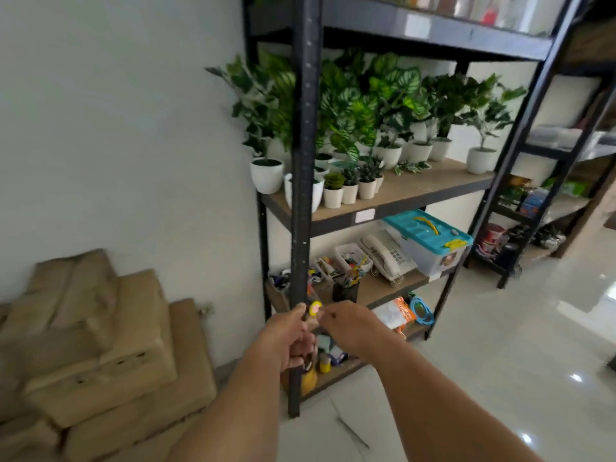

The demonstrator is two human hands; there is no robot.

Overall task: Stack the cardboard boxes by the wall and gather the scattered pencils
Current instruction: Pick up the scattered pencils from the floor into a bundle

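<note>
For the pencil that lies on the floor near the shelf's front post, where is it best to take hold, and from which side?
Grip the pencil near the middle of its thin shaft, coming from straight above with thumb and forefinger across its width. It lies flat on the smooth floor tile, apart from the shelf post, so only its long sides give purchase.

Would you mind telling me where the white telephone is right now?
The white telephone sits on the lower wooden shelf, right of centre, between the small white tray and the teal-lidded box.
</note>
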